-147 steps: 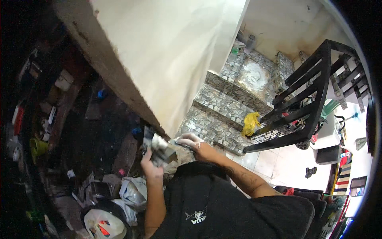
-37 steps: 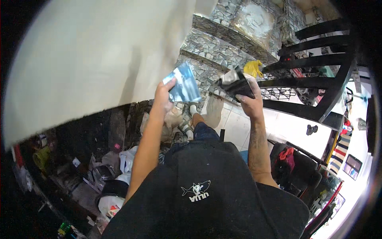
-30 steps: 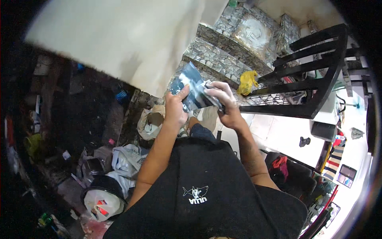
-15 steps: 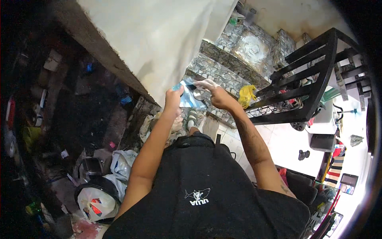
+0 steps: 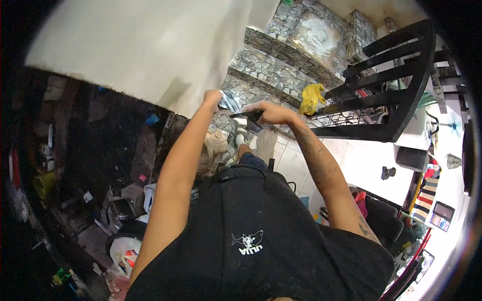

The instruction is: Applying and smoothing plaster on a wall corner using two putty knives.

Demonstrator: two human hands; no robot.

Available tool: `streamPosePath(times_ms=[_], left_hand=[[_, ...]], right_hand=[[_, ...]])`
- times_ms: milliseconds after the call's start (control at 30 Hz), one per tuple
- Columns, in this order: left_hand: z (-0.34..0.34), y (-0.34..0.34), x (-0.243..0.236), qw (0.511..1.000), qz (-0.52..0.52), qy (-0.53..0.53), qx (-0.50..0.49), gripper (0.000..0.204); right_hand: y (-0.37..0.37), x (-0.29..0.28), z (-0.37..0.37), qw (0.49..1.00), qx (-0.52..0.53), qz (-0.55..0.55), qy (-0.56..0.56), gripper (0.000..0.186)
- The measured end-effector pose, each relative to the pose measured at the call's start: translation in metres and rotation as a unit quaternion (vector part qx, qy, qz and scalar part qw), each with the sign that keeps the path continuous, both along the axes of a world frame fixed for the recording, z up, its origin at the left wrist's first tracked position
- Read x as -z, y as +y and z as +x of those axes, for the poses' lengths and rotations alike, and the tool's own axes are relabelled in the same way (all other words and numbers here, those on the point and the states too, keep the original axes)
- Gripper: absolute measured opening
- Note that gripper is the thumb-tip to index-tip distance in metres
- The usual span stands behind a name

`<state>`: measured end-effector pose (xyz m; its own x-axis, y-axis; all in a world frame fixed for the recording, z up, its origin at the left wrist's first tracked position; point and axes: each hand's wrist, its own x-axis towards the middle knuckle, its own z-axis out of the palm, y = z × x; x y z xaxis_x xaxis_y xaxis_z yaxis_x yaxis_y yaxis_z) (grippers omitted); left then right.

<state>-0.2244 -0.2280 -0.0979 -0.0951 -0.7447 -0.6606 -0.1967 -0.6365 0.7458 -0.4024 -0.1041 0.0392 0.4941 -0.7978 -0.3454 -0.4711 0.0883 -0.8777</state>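
Both my arms reach forward over the stone-patterned steps. My left hand [image 5: 213, 97] is closed on a crumpled, shiny blue-and-white striped sheet [image 5: 230, 101], which looks like a plastic packet. Opposite it, my right hand [image 5: 274, 114] grips a thin, flat dark piece [image 5: 244, 114] seen nearly edge-on, with a pale upper side by the fingers. Its exact kind I cannot make out. The dark piece points toward the sheet, and I cannot tell whether the two touch.
Stone-patterned steps [image 5: 266, 62] rise ahead beside a pale wall [image 5: 145, 45]. A yellow plastic bag [image 5: 312, 99] lies against a black slatted gate [image 5: 381, 108] at the right. Cluttered dark ground with a bagged bin [image 5: 123, 251] is at the left. My foot [image 5: 241, 135] stands below my hands.
The sheet was spread flat between both hands; now it is bunched at my left hand. The dark piece shows edge-on in my right hand. Both hands are slightly higher in view, and the view has shifted.
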Motion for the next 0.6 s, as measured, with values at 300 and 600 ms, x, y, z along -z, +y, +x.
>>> streamPosePath(times_ms=[300, 600], left_hand=[[0.003, 0.099, -0.104, 0.901, 0.061, 0.414, -0.11, 0.025], [-0.001, 0.134, -0.144, 0.879, 0.013, 0.449, -0.159, 0.019]], right_hand=[[0.047, -0.062, -0.01, 0.928, 0.246, -0.239, -0.145, 0.065], [0.094, 0.003, -0.016, 0.947, 0.174, -0.238, 0.125, 0.067]])
